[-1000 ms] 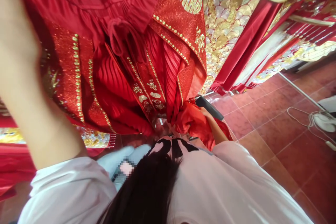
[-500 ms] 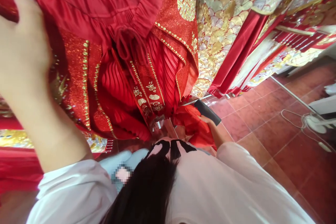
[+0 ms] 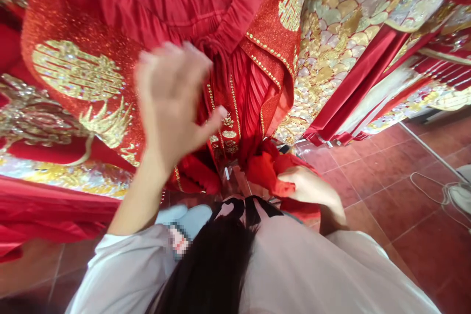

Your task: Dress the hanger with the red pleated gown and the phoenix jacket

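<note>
A red pleated skirt (image 3: 235,59) with gold trim and a gathered waistband hangs in front of me among other embroidered garments. My left hand (image 3: 172,103) is raised in front of it, blurred by motion, with fingers spread and thumb out, holding nothing. Low at the centre my right hand (image 3: 309,186) is closed on a bunch of red cloth (image 3: 268,171) near the skirt's hem.
Red and gold embroidered robes (image 3: 73,83) hang to the left. A gold scale-patterned garment (image 3: 338,24) and red drapes (image 3: 353,93) hang to the right. On the red tile floor (image 3: 405,196) at the right lies a white cable (image 3: 430,186).
My left hand has let go of the skirt's waistband and dropped toward the middle, open. My right hand has drawn closer with the red cloth; the dark object it held is out of sight.
</note>
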Motion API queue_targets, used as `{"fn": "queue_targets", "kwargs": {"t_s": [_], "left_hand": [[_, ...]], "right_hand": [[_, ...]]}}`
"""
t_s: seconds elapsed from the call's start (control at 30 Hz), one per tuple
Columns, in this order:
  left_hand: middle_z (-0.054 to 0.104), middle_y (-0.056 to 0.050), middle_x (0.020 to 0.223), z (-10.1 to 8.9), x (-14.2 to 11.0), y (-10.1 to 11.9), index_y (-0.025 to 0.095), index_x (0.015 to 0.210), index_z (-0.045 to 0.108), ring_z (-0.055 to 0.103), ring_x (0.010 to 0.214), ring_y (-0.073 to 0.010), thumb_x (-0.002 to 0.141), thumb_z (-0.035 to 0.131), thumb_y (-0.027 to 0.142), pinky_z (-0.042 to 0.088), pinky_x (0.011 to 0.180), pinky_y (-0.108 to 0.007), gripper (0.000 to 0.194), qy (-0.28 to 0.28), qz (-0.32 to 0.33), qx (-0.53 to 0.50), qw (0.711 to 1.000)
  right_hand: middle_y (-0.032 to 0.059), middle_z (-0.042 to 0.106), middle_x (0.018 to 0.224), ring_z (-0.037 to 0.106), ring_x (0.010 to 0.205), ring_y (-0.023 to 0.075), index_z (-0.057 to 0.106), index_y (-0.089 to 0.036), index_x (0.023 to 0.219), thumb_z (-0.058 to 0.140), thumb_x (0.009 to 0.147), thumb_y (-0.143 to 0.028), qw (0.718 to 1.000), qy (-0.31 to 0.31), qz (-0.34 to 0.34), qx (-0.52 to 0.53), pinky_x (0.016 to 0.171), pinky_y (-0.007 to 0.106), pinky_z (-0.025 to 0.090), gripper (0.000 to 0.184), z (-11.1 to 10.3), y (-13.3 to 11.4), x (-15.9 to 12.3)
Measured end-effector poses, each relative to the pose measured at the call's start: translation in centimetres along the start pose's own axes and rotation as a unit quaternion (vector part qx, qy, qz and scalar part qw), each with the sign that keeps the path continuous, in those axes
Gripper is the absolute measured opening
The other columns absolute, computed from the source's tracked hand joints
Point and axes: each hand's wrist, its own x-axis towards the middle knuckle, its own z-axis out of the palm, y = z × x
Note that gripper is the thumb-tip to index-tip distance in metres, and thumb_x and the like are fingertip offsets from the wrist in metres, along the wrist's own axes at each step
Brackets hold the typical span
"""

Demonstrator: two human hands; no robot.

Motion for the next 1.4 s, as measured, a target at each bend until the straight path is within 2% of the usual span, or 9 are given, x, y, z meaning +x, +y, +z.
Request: {"fn": "queue_targets", "kwargs": {"t_s": [0.17, 0.33, 0.6, 0.83, 0.9, 1.0, 1.1, 1.2, 1.4], "left_hand": [[0.044, -0.012, 0.143, 8.4, -1.8, 4.3, 0.017, 0.131, 0.054, 0.033, 0.137, -0.0307, 0.070, 0.059, 0.075, 0.025, 0.115, -0.044, 0.084, -0.366, 0.028, -0.381, 0.849], [0.056, -0.014, 0.131, 10.5, -5.0, 2.4, 0.012, 0.123, 0.061, 0.046, 0.128, -0.0321, 0.053, 0.064, 0.084, 0.036, 0.109, -0.035, 0.101, -0.541, -0.065, -0.558, 0.625], [0.067, -0.005, 0.071, 7.9, -13.9, 1.4, 0.011, 0.091, 0.070, 0.062, 0.071, -0.0209, 0.049, 0.077, 0.070, 0.051, 0.067, -0.027, 0.072, -0.364, -0.243, -0.602, 0.668], [0.056, 0.000, 0.055, 4.3, -14.0, 3.8, 0.012, 0.058, 0.063, 0.048, 0.050, -0.0107, 0.053, 0.082, 0.041, 0.044, 0.051, -0.021, 0.035, -0.103, -0.382, -0.582, 0.710], [0.056, 0.001, 0.055, 3.4, -13.8, 4.3, 0.013, 0.058, 0.064, 0.047, 0.050, -0.0104, 0.053, 0.081, 0.038, 0.043, 0.049, -0.021, 0.030, -0.060, -0.398, -0.577, 0.711], [0.057, 0.001, 0.056, 2.1, -13.4, 4.1, 0.014, 0.059, 0.061, 0.050, 0.050, -0.0108, 0.060, 0.075, 0.033, 0.044, 0.050, -0.020, 0.024, -0.008, -0.398, -0.528, 0.750], [0.063, -0.002, 0.069, 1.7, -12.4, 3.0, 0.013, 0.066, 0.064, 0.058, 0.064, -0.0147, 0.071, 0.069, 0.031, 0.051, 0.065, -0.025, 0.019, 0.001, -0.318, -0.407, 0.856], [0.066, -0.008, 0.102, 3.5, -11.9, 1.4, 0.013, 0.090, 0.068, 0.061, 0.095, -0.0219, 0.076, 0.068, 0.032, 0.048, 0.091, -0.032, 0.023, -0.043, -0.237, -0.275, 0.931], [0.061, -0.012, 0.122, 11.0, -15.2, -1.9, 0.009, 0.116, 0.060, 0.058, 0.110, -0.0266, 0.071, 0.074, 0.032, 0.044, 0.100, -0.035, 0.052, -0.142, -0.321, -0.266, 0.898]], "right_hand": [[0.0005, 0.055, 0.063, 0.043, 0.059, 0.0147, 0.054, -0.019, 0.067, 0.049, 0.083, -0.014, 0.916, -0.026, -0.386, -0.106, 0.054, 0.031, 0.031, 0.017, -1.3, -7.6, 1.3], [-0.0022, 0.062, 0.072, 0.052, 0.064, 0.0147, 0.059, -0.022, 0.080, 0.048, 0.087, -0.017, 0.887, -0.097, -0.421, -0.163, 0.053, 0.030, 0.038, 0.015, 0.2, -8.9, 3.7], [0.0032, 0.066, 0.081, 0.059, 0.076, 0.0151, 0.063, -0.016, 0.088, 0.048, 0.087, -0.011, 0.917, -0.116, -0.339, -0.175, 0.065, 0.028, 0.043, 0.016, 1.1, -8.6, 4.8], [0.0124, 0.034, 0.147, 0.040, 0.131, 0.0191, 0.029, -0.020, 0.144, 0.071, 0.075, -0.043, 0.870, -0.060, -0.384, 0.302, 0.107, 0.031, 0.033, 0.084, -1.1, -1.8, 12.4], [0.0143, 0.039, 0.144, 0.045, 0.125, 0.0201, 0.030, -0.016, 0.144, 0.077, 0.065, -0.044, 0.879, -0.152, -0.326, 0.312, 0.103, 0.030, 0.038, 0.095, -0.8, -0.6, 15.1], [0.0063, 0.066, 0.098, 0.060, 0.086, 0.0150, 0.061, -0.009, 0.108, 0.074, 0.065, -0.041, 0.905, -0.259, -0.262, 0.213, 0.076, 0.023, 0.048, 0.055, -1.3, -1.5, 16.7], [-0.0001, 0.063, 0.074, 0.056, 0.068, 0.0105, 0.065, -0.010, 0.081, 0.059, 0.075, -0.026, 0.958, -0.003, -0.244, 0.153, 0.064, 0.020, 0.044, 0.018, -4.2, -5.0, 15.2], [-0.0010, 0.062, 0.071, 0.056, 0.067, 0.0113, 0.066, -0.015, 0.073, 0.046, 0.071, -0.009, 0.937, 0.204, -0.281, 0.040, 0.066, 0.023, 0.043, 0.021, -8.0, -8.7, 13.0], [-0.0030, 0.066, 0.075, 0.061, 0.071, 0.0178, 0.069, -0.027, 0.076, 0.049, 0.068, 0.001, 0.819, 0.489, -0.295, -0.053, 0.069, 0.030, 0.048, 0.034, -12.4, -10.8, 11.0]]}}
